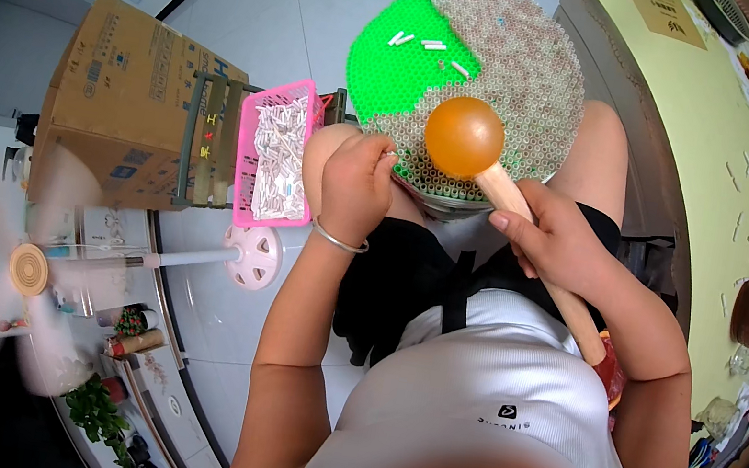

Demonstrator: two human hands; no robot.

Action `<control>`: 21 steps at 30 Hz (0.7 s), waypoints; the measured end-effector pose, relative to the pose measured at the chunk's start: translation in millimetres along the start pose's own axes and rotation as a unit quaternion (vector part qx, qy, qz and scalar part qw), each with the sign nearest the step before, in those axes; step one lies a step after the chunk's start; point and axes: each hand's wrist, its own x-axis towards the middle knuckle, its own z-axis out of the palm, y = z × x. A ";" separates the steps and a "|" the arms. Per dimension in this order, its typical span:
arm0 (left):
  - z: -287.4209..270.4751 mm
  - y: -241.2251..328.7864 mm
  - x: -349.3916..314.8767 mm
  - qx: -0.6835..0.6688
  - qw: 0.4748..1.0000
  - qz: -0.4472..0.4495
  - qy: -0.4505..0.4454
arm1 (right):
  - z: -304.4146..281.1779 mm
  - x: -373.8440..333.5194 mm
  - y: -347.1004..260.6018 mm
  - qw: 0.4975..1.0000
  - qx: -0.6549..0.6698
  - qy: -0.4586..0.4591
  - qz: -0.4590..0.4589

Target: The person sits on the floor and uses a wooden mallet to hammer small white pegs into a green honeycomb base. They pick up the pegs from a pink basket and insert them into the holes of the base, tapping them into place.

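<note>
My right hand (535, 229) is wrapped round the wooden handle of a rubber mallet (464, 138) with an orange head. The mallet's head is over the near part of a large round bundle of small upright tubes (524, 72), between my knees. Bright green (391, 57) covers the bundle's left part, with a few loose white tubes (433, 46) lying on it. At the bundle's near left edge my left hand (358, 183) is closed in a pinch; what its fingertips hold, if anything, is too small to make out.
A pink basket (244, 156) full of small white tubes stands left of my knee on a dark rack. Beyond it is a large cardboard box (134, 92). A running fan (29, 268) stands at the left. A long pale yellow table (650, 72) runs along the right, with small items on it.
</note>
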 end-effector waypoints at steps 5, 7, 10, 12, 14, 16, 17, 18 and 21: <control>8.5 -5.1 -4.7 0.015 1.000 0.015 -0.017 | 0.5 1.9 -0.1 1.000 0.007 -0.005 0.006; 3.2 -3.6 1.5 0.010 0.999 0.017 -0.028 | 0.1 2.4 -3.4 1.000 0.003 -0.001 0.001; -11.9 0.0 0.0 -0.094 0.985 -0.124 -0.068 | 6.3 4.1 -14.8 1.000 -0.005 -0.001 -0.029; -18.9 -12.0 -1.5 -0.060 0.984 -0.164 -0.031 | 10.3 2.7 -40.3 0.997 -0.019 -0.018 -0.068; -25.6 -22.3 6.2 -0.027 0.989 -0.148 0.014 | 16.2 11.7 -40.1 0.987 -0.114 0.002 -0.113; -20.0 -46.0 20.9 -0.050 0.984 -0.170 0.005 | 27.5 32.7 -19.1 0.935 -0.278 0.069 -0.208; -16.2 -56.2 31.0 -0.059 0.982 -0.181 0.001 | 24.1 38.2 -21.5 0.954 -0.270 0.006 -0.127; -11.4 -62.3 45.2 -0.023 0.988 -0.153 -0.003 | 22.1 39.5 -25.3 0.963 -0.249 -0.003 -0.106; 5.1 -73.5 83.1 0.075 0.995 -0.065 -0.007 | 16.7 32.5 -38.0 0.984 -0.169 -0.022 -0.057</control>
